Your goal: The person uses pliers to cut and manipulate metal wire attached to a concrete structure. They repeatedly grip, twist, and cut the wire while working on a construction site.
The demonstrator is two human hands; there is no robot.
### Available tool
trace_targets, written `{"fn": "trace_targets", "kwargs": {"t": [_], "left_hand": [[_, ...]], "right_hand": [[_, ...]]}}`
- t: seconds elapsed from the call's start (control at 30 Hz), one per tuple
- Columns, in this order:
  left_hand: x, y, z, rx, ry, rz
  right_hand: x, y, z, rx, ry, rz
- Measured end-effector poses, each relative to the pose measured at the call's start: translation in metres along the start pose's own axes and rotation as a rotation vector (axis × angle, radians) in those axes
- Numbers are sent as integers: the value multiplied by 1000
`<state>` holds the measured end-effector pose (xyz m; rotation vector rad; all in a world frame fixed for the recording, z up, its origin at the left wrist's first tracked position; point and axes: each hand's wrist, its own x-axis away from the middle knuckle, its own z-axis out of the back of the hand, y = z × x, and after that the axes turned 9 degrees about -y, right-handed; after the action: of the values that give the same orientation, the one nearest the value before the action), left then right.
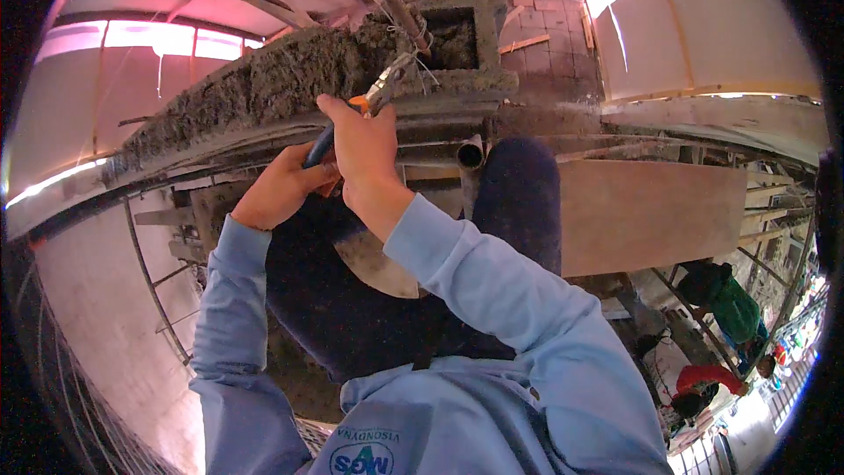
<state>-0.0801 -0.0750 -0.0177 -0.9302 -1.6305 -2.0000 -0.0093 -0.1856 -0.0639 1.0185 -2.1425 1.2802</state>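
Note:
Both hands are on a pair of pliers (pixel 377 91) with dark handles and orange parts near the joint. My right hand (pixel 366 145) grips it close to the joint, while my left hand (pixel 283 186) holds the lower handle end. The metal jaws reach up to thin wire (pixel 422 46) tied around a rusty metal bar (pixel 395 3). That bar rises beside the square opening of a rough concrete block (pixel 498 33). Whether the jaws are closed on the wire is too small to tell.
Rough mortar (pixel 264 79) tops the wall on the left. An open-ended metal pipe (pixel 470 155) lies beside my knee. A wooden board (pixel 649 218) extends right. Below at the right, several people (pixel 732 310) are near scaffold bars.

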Motion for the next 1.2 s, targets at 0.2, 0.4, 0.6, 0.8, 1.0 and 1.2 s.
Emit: {"fn": "trace_targets", "kwargs": {"t": [0.2,0.4,0.6,0.8,1.0,1.2], "left_hand": [[1,-6,-6,-87,19,13],[0,4,-14,-67,29,21],[-1,-11,-19,64,24,-9],[6,-9,-31,264,-72,8],[16,10,-38,519,-37,71],[18,25,0,619,-212,106]], "right_hand": [[1,11,8,26,-24,35],[-5,15,16,47,-60,34],[-9,27,21,95,-65,141],[13,11,40,198,-141,111],[23,-4,45,127,-254,108],[41,-26,36,-104,-265,31]]}}
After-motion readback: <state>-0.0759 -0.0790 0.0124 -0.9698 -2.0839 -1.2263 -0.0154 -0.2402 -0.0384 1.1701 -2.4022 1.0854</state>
